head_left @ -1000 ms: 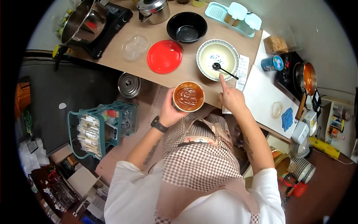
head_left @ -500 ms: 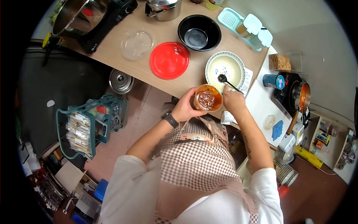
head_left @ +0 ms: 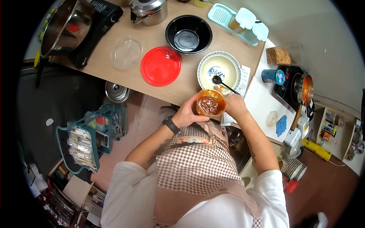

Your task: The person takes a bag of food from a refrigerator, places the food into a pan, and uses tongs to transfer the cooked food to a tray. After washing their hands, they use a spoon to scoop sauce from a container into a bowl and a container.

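Note:
My left hand (head_left: 187,113) is wrapped around a clear plastic tub (head_left: 211,102) of thick red-brown sauce, tilted so its open top shows. Close beside the tub's right side is my right hand (head_left: 235,105), its fingers curled and the index finger reaching toward the bowl's near rim. The tub partly hides those fingers, so what they hold cannot be made out. A cream bowl (head_left: 229,62) with a blue-patterned rim stands on the table just beyond. Inside it rests the head of a black spoon (head_left: 227,86), whose handle crosses the rim near my right hand. An orange smear shows near the index fingertip.
A red lid (head_left: 161,66), a black plastic bowl (head_left: 189,35) and a clear lid (head_left: 126,53) lie on the wooden table. A steel pot (head_left: 152,13) stands behind. At the right, a pan (head_left: 305,89) of red food sits on a stove, near a blue can (head_left: 273,76).
The view has shifted, so the tabletop things appear further left. The tub stays in my left hand and its top faces me more. My right hand remains near the bowl's rim, closer behind the tub.

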